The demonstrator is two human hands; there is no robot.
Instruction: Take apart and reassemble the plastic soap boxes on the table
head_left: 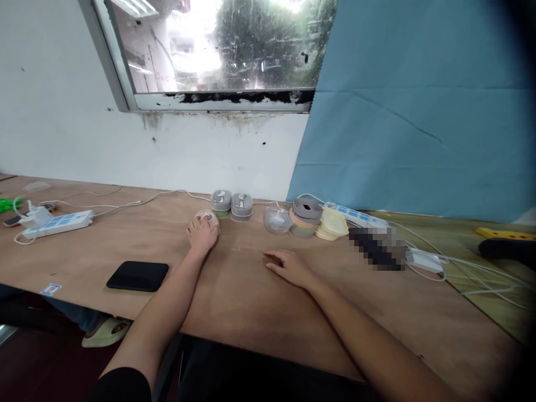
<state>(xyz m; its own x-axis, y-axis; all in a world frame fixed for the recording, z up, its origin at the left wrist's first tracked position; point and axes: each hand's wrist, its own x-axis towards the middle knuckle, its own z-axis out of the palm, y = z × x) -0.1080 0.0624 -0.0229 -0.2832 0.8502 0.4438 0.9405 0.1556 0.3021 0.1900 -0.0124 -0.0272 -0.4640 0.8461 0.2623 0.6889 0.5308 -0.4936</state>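
Observation:
My left hand lies over a small pinkish container with a see-through lid, its fingers curled down around the top. Just to the right of that container stand a lidded grey-green container and a lidded grey container, side by side. My right hand rests on the table with thumb and fingers apart, holding nothing. Beyond it are several see-through lids, a stack of grey, pink and green container bodies, and a pile of cream-coloured square pieces.
A black phone lies left of my left forearm on the wooden table. Power strips and white cables run along the back and both sides. A blurred-out dark object lies at the right. Another person's foot in a slipper shows below.

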